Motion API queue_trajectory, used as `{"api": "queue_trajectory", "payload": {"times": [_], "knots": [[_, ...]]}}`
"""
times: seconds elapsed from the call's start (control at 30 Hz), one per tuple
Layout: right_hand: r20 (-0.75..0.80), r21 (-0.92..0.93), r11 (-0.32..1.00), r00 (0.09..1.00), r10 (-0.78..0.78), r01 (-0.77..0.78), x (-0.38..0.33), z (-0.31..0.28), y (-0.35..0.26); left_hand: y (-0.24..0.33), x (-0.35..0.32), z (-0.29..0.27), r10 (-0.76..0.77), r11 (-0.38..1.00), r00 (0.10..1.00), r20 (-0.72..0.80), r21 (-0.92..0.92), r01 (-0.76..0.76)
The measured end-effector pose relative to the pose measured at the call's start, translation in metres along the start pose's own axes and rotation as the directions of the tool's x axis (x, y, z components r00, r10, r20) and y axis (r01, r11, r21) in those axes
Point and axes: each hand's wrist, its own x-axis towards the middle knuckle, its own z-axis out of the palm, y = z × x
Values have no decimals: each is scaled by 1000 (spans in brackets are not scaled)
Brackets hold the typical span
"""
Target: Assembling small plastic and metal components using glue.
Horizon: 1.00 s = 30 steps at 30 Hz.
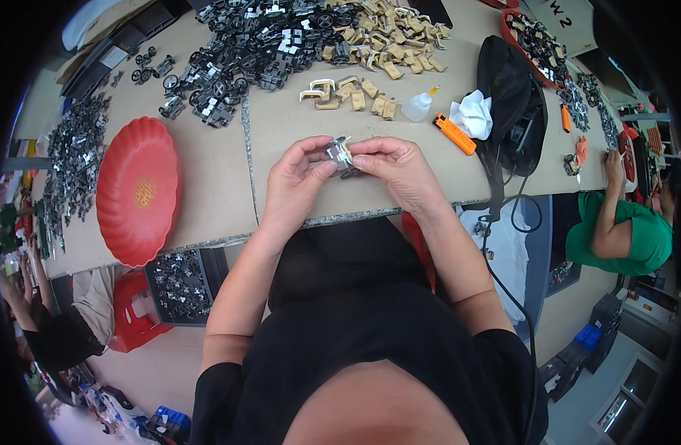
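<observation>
Over the near part of the table, both my hands meet at a small grey and silver toy car chassis [340, 156]. Fingers and thumb of my left hand [297, 178] grip its left side. My right hand [396, 169] pinches its right end, where a sliver of tan shows between the fingertips; whether that is a separate tan part is hidden. Beyond my hands lies a small group of loose tan plastic parts [346, 92]. A large heap of dark wheeled chassis [270, 48] sits behind them, next to a pile of more tan parts [392, 37].
A red scalloped tray [139, 193] lies at the left beside a mass of grey parts [77, 148]. To the right are a small dropper bottle [417, 107], an orange tool [454, 133], crumpled white tissue [472, 115] and a black bag [511, 104]. A co-worker in green [629, 233] sits farther right.
</observation>
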Motion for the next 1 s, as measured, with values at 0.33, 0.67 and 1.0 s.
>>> {"api": "queue_trajectory", "payload": {"times": [0.33,0.67,1.0], "knots": [[-17,-51,999,1000,-10,9,-4,4,-7,-1,-1,2,36,998,999,-3,54,-36],[-30,-75,997,999,13,-15,-2,5,-7,-1,0,2,5,999,1000,0,44,-5],[-28,-122,992,1000,11,-14,1,6,-4,-3,0,-2,12,995,1000,-2,98,-11]]}}
